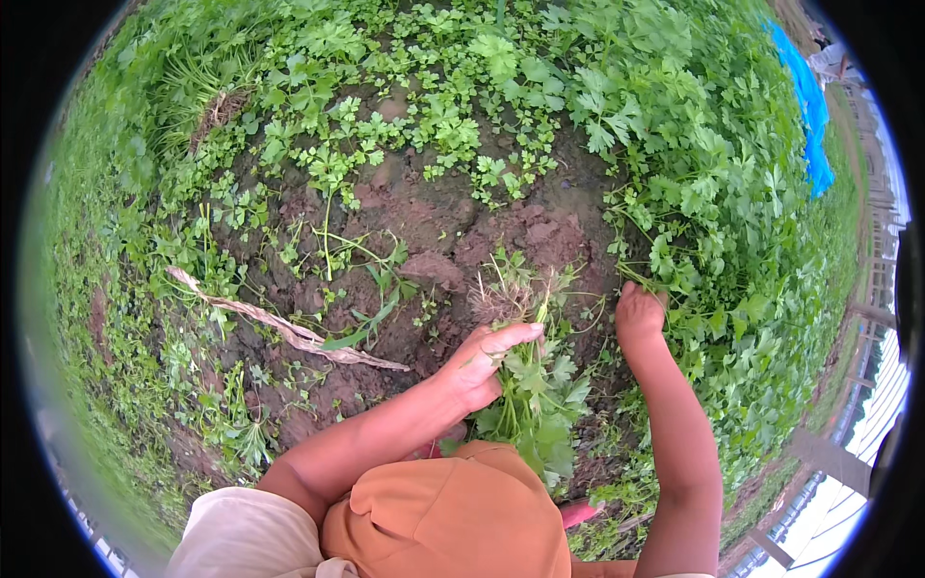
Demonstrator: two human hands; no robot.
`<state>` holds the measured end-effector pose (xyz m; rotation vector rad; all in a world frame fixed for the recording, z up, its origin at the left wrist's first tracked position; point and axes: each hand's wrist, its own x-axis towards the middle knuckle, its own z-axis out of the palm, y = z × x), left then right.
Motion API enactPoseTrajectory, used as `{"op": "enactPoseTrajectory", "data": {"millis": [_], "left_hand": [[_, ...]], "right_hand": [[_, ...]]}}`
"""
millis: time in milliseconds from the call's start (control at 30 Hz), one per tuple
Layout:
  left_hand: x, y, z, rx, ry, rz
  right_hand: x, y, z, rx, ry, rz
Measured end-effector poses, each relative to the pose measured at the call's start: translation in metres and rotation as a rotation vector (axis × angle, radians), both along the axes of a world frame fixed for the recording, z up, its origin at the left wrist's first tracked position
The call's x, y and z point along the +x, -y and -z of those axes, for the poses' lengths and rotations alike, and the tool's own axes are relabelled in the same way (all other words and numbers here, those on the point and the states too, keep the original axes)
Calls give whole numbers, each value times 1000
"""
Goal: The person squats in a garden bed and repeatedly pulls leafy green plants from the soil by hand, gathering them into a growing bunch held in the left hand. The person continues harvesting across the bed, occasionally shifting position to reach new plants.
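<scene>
My left hand (483, 361) is closed around a bunch of leafy green plants (535, 404), perhaps celery or parsley. Its pale roots (502, 296) point away from me and its leaves hang down toward my body. To the right, my right hand (641, 316) reaches into the edge of the standing leafy plants (694, 238). Its fingers are curled at thin green stems (636, 274), partly hidden by leaves. Whether those stems are gripped firmly is hard to tell. Bare brown soil (433, 217) lies between the hands and the plants ahead.
A dry, twisted leaf strip (289, 329) lies on the soil at left. Pulled plants with exposed roots (220, 115) rest at the upper left. Blue plastic sheeting (806, 108) is at the far right, near part of another person (835, 61). Small seedlings (448, 137) grow ahead.
</scene>
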<state>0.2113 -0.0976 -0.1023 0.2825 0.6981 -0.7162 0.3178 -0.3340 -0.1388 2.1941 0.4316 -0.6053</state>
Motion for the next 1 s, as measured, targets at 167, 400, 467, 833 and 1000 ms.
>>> {"op": "enactPoseTrajectory", "data": {"millis": [167,400,467,833,1000], "left_hand": [[-2,4,-4,-5,-26,-42],[-4,2,-3,32,-17,-51],[-5,-1,-1,31,-11,-58],[-2,11,4,2,-31,39],[0,30,-14,109,9,121]], "right_hand": [[-10,16,10,12,75,-60],[-12,16,-13,247,39,177],[-15,27,-15,351,47,197],[-28,20,-131,1556,-278,1114],[-33,4,-74,1311,120,949]]}}
